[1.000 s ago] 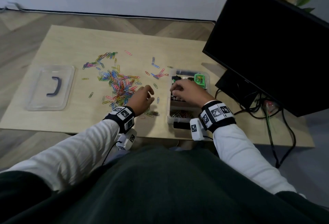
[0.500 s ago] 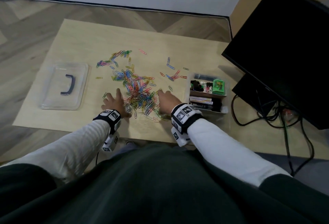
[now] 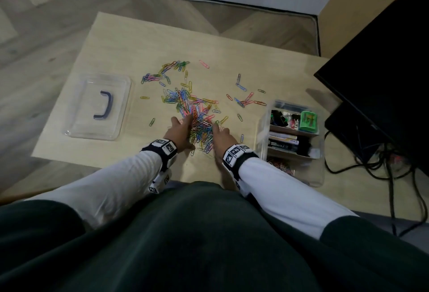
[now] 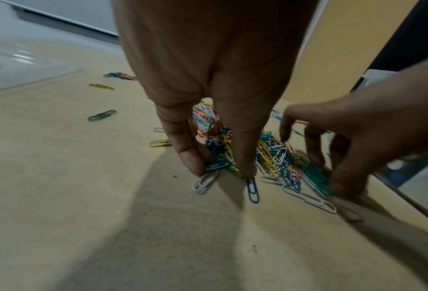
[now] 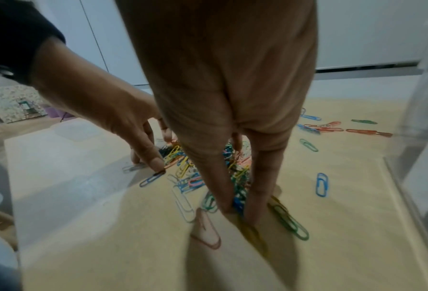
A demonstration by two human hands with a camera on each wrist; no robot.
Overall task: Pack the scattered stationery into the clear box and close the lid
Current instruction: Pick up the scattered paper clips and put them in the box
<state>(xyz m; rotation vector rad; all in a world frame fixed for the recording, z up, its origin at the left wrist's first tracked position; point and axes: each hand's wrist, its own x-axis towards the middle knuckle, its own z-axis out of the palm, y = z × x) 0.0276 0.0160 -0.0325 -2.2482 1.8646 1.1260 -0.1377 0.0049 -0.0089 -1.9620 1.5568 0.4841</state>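
Light, slick paper clips (image 3: 199, 127) — prone to tangling and slipping out. Left hand (image 3: 180, 132) and right hand (image 3: 220, 138), fingers extended, rake the pile; best cupped from both sides.

The person wears a long-sleeved white ribbed top, the left sleeve (image 3: 111, 189) and the right sleeve (image 3: 285, 192) both running down to the wrists, under a dark green sleeveless garment (image 3: 209, 240) that covers the chest and shoulders. Each wrist carries a black band set with square black-and-white coded markers — the left wristband (image 3: 162, 149) and the right wristband (image 3: 236, 153). Below each band hangs a small white camera housing (image 3: 160, 181) with more of the same markers on its sides.
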